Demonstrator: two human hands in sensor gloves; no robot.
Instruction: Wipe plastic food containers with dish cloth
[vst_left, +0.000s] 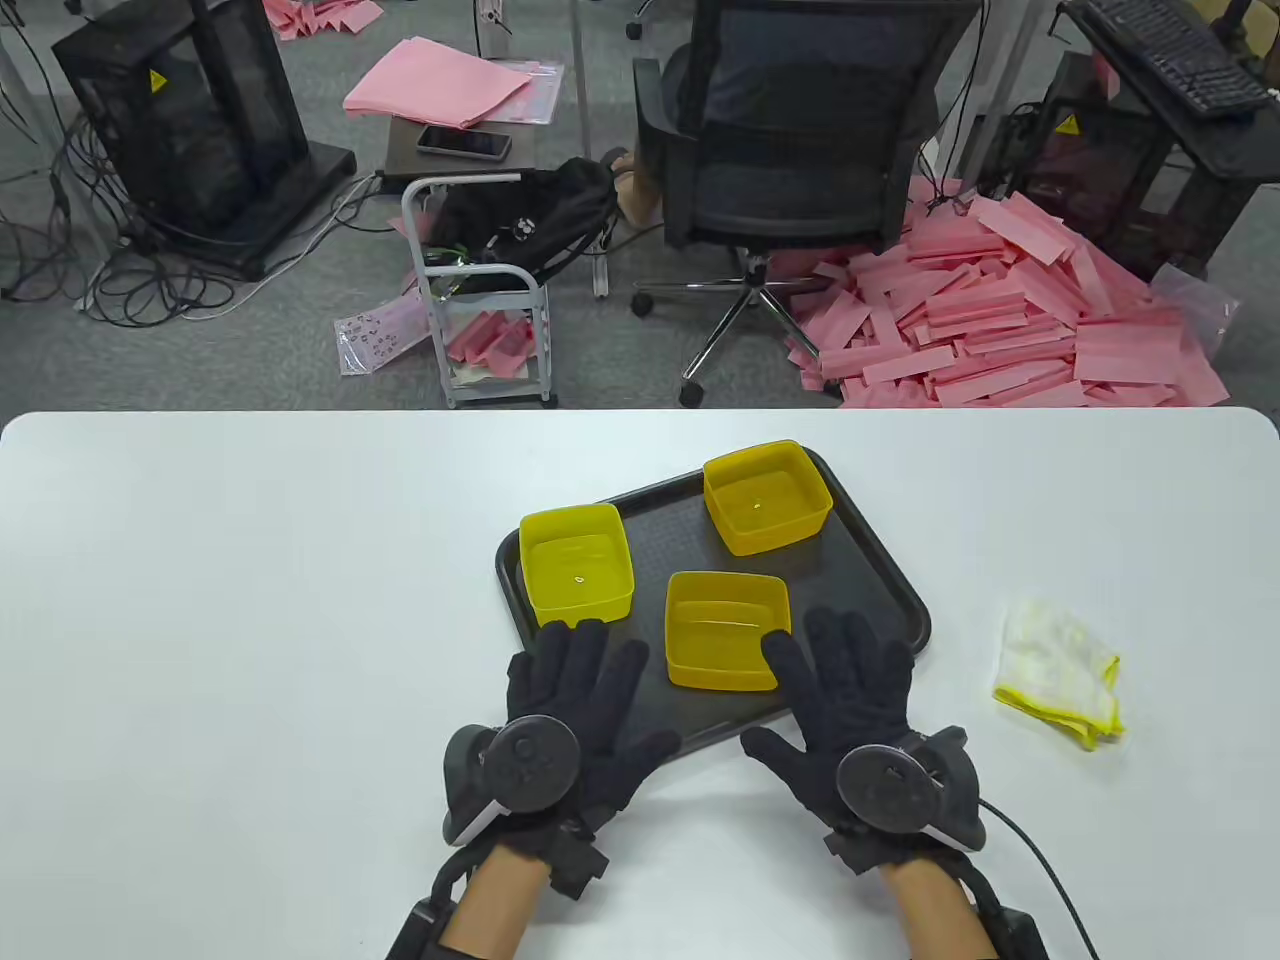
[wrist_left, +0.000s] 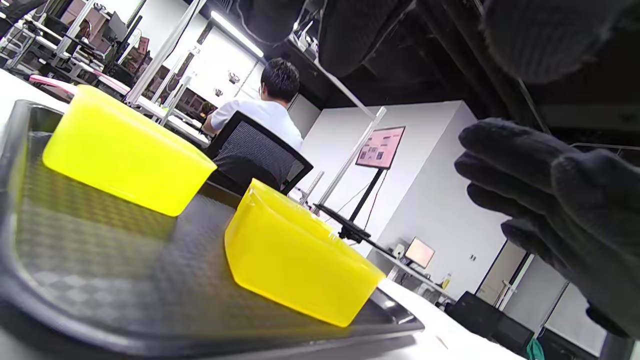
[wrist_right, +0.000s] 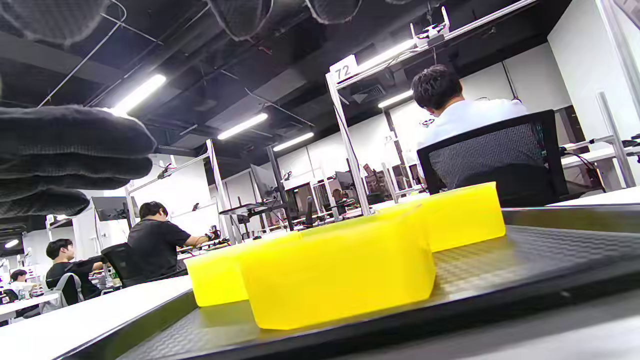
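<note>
black knit gloves, left grip (vst_left: 585, 705), right grip (vst_left: 850, 700), round grey trackers, bare forearms, black cable

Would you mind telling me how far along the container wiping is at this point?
Nothing looks wiped yet. The yellow-edged white dish cloth lies untouched on the white table. The left hand and right hand hold nothing. All three yellow plastic containers on the black tray remain.
</note>
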